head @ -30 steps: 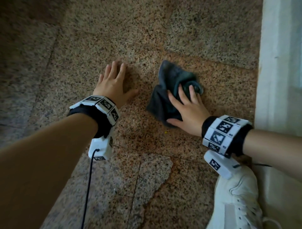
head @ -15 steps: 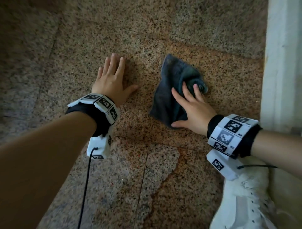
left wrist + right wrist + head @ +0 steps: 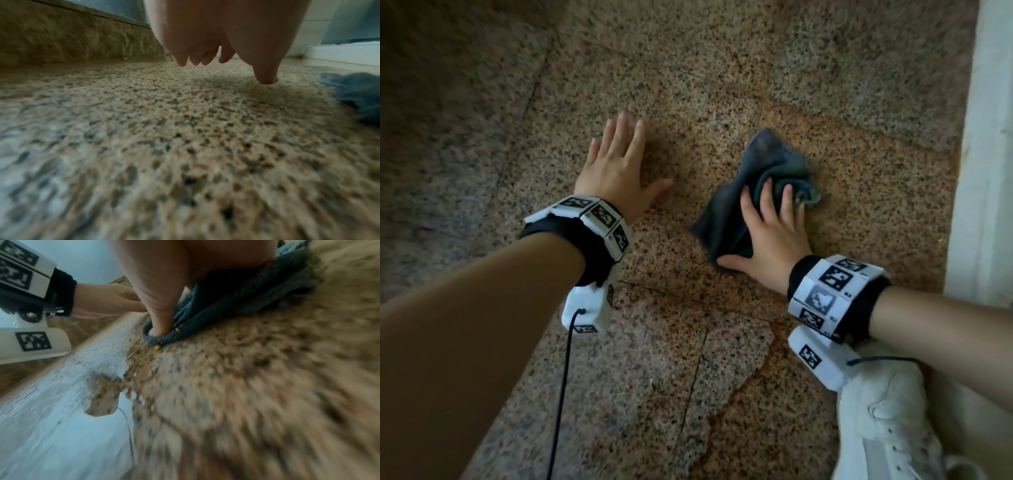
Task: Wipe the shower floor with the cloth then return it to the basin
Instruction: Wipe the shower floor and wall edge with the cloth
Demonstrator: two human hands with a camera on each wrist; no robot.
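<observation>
A crumpled dark grey-blue cloth lies on the speckled brown stone floor. My right hand presses flat on it with straight, spread fingers, its thumb at the cloth's near edge. To its left my left hand rests flat on the bare floor, fingers straight, apart from the cloth. In the left wrist view the cloth shows at the right edge, beyond my left thumb. The basin is not in view.
A white wall or curb runs along the right side. My white sneaker stands at the bottom right, just below my right wrist. A black cable hangs from the left wrist camera. A low stone step borders the floor ahead.
My right hand has slid the cloth a little nearer and to the right over the floor. The left hand stays planted flat on the floor.
</observation>
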